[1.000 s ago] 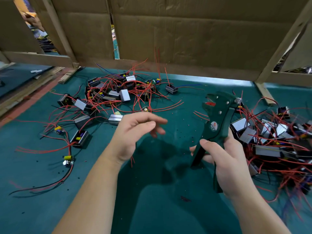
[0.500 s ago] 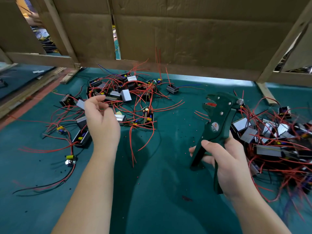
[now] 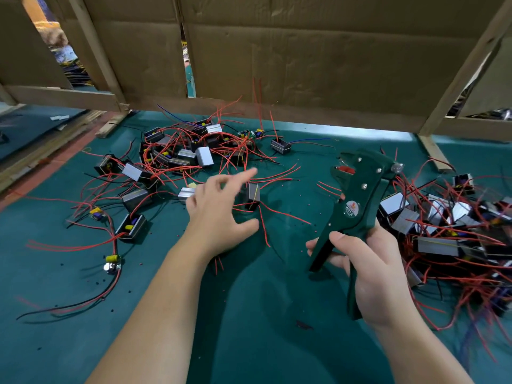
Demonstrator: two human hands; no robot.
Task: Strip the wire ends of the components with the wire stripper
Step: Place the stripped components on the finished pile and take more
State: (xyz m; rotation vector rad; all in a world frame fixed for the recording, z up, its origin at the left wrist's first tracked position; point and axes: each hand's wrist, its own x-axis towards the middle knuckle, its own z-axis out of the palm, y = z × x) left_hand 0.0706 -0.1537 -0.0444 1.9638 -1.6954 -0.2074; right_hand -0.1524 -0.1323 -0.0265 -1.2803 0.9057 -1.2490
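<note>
My right hand (image 3: pixel 368 275) grips the handles of the dark green wire stripper (image 3: pixel 352 200), held upright with its jaws pointing up and left. My left hand (image 3: pixel 219 212) hovers blurred over the green mat, fingers spread and holding nothing. Just right of its fingers a small black component (image 3: pixel 253 195) with red wires hangs or tumbles above the mat. A pile of components with red wires (image 3: pixel 180 156) lies at the back left. A second pile of components (image 3: pixel 448 228) lies at the right, behind the stripper.
The green mat (image 3: pixel 263 314) carries small black and red insulation bits. A cardboard wall on a wooden frame (image 3: pixel 304 65) closes the back. Loose components with yellow capacitors (image 3: pixel 113 261) lie at the left. A wooden batten (image 3: pixel 433 153) lies at the back right.
My left hand swung left to the back-left pile, then came back toward the middle with fingers spread. A black component now sits in front of it. The right hand and stripper stayed put.
</note>
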